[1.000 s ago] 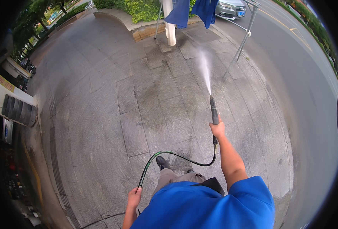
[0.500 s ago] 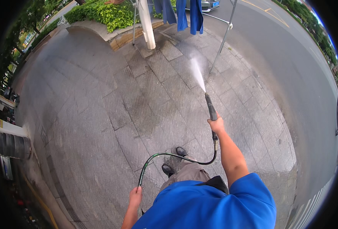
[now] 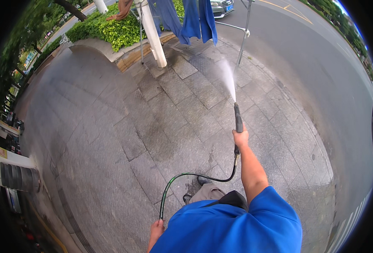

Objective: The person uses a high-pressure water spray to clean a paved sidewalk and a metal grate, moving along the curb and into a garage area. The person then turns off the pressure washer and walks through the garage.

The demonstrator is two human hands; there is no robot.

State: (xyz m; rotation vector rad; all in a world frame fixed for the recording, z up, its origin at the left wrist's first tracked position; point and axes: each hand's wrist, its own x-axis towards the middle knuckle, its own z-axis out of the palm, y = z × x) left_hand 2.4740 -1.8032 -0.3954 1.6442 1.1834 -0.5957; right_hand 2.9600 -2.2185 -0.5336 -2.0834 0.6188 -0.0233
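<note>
My right hand (image 3: 241, 137) is wrapped round the grip of a black pressure-washer gun (image 3: 238, 118), held out in front of me. A white fan of water (image 3: 227, 78) sprays from its nozzle, away from me toward the paving by a metal pole. From the gun's lower end a black and green hose (image 3: 180, 175) loops to the left across my front. Low in the picture my left hand (image 3: 156, 230) is closed on that hose. Beneath lies grey stone paving (image 3: 106, 168), wet and darker in patches.
Blue garments (image 3: 192, 21) hang from a metal rack (image 3: 244, 33) ahead, beside a white post (image 3: 153, 38). A stone-edged planter (image 3: 123, 55) with green shrubs stands left of it. At the right, a curb borders the road (image 3: 321, 71); a car (image 3: 222, 7) is at the top.
The gun has swung slightly right and now points more straight ahead, still spraying. My left hand has dropped lower with the hose. The rack and planter sit lower in view.
</note>
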